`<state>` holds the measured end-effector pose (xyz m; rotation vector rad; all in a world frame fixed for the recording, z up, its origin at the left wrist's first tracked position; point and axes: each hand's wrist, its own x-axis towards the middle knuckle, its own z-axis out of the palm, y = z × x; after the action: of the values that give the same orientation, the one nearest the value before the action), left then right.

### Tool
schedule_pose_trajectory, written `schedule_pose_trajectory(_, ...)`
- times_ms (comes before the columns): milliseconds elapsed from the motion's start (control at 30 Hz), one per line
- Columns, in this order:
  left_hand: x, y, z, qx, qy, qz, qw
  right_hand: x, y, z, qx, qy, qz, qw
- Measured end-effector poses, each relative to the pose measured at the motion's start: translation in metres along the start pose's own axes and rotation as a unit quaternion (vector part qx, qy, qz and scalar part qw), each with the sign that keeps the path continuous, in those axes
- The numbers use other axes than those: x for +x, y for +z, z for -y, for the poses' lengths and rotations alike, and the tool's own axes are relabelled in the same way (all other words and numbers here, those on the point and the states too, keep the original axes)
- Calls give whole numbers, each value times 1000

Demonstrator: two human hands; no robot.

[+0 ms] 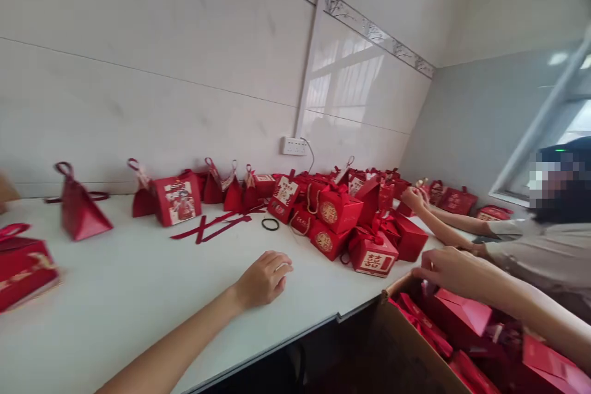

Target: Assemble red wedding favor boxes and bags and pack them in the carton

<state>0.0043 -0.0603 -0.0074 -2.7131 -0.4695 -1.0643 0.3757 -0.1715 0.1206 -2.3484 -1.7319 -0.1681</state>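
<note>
My left hand (265, 277) rests on the white table (152, 283) with its fingers curled in, and nothing shows in it. A black ring-shaped band (270, 224) lies beyond it. My right hand (446, 268) is bent over the far rim of a cardboard carton (406, 345), its fingers curled downward. What its fingertips hold, if anything, is hidden. Inside the carton, below that hand, are red gift boxes (464, 311) and red ribbon-like pieces. A red box with a white and gold label (375, 260) stands on the table just left of the carton.
Many red boxes (339, 208) crowd the table's right side. Red pouches (83, 209) and a box (25, 268) stand at left, with loose red ribbons (215, 228) mid-table. Along the back runs a tiled wall with a socket (294, 146). A co-worker's hands (415, 197) are at the right.
</note>
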Motion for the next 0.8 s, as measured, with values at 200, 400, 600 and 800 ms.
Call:
schedule_pose_trajectory(200,-82,-85,65,99,-308,-175,930,-2,53,195,135,-321,187,919)
schedule_pose_trajectory(400,-120,-132,96,245,-452,-338,789,16,136,339,451,-287,152,831)
schedule_pose_trajectory(600,-113,-147,88,343,-415,-210,816,17,174,365,531,-225,192,794)
schedule_pose_trajectory(800,-119,-178,69,352,-513,-334,708,21,175,356,532,-221,239,782)
